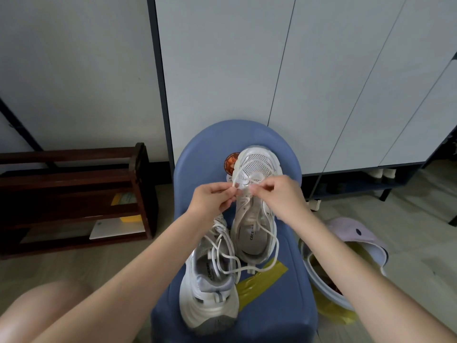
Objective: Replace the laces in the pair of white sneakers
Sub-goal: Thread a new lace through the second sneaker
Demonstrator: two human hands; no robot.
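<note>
A person sits facing a blue stool (294, 280) that carries a pair of white sneakers side by side, their long axes running from the stool's near edge toward its far, rounded edge. The right-hand sneaker (254, 201) sits farther back, its mesh toe close to the far edge and its heel opening facing the person. The left-hand sneaker (210, 288) lies nearer, its heel at the stool's near edge, with loose lace ends trailing over its opening. Both hands meet over the lower eyelets of the farther sneaker, just behind its toe. The left hand (214, 198) has a narrow grip, pinching a strand of the white lace (268, 240) between thumb and fingertips on the shoe's left side. The right hand (279, 194) also pinches narrowly on the shoe's right side; whether it holds lace or the eyelet edge cannot be told. From this pinch the lace runs back toward the person, down the tongue and looping over the heel opening to the stool's surface. Judging from this, the coming pull or threading works across the shoe's width, at right angles to its long axis, with both hands about equally near. A strip of yellow tape (262, 278) lies on the stool beside the heels.
</note>
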